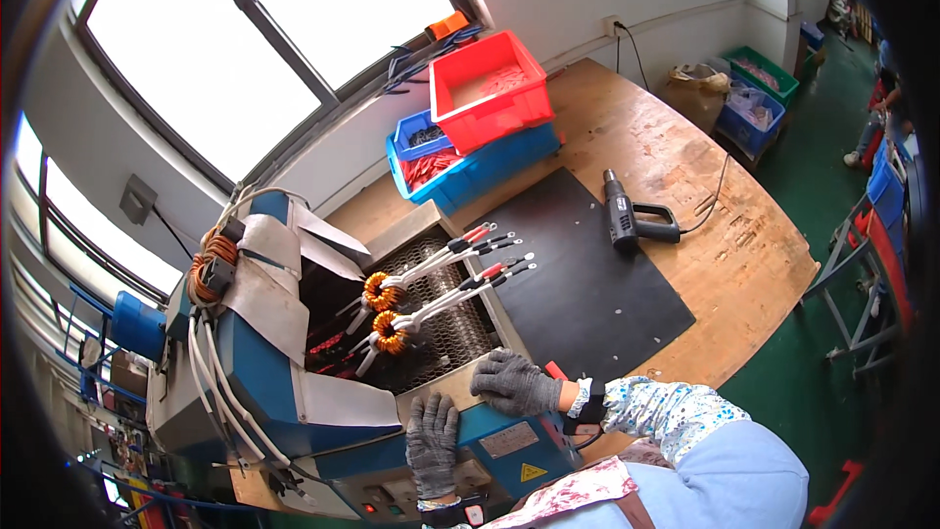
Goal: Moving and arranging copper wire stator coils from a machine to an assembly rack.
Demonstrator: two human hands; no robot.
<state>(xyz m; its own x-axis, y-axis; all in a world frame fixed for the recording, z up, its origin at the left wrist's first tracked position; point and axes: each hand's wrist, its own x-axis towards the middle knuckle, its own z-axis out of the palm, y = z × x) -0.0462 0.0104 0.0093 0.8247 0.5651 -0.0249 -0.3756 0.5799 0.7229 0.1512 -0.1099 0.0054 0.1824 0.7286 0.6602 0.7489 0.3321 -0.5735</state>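
My left hand (433,444), in a grey knit glove, lies on the front edge of a blue and grey machine (529,446), fingers stretched out and holding nothing. My right hand (511,382), gloved the same way, rests on the machine's near right rim, its fingers bent a little and pointing left, with nothing visible in them. Beyond both hands, two copper-wound ring coils sit over the machine's metal mesh belt (452,318): a far coil (383,291) and a near coil (390,332). Their white-sleeved leads reach right, ending in red and black sleeves with ring terminals.
Right of the machine, a black mat (587,284) covers part of a wooden table (754,264). A heat gun (632,216) lies at its edge. Behind stand a red bin (494,122) and a blue bin (455,191). Cables (211,382) hang over the machine's left side.
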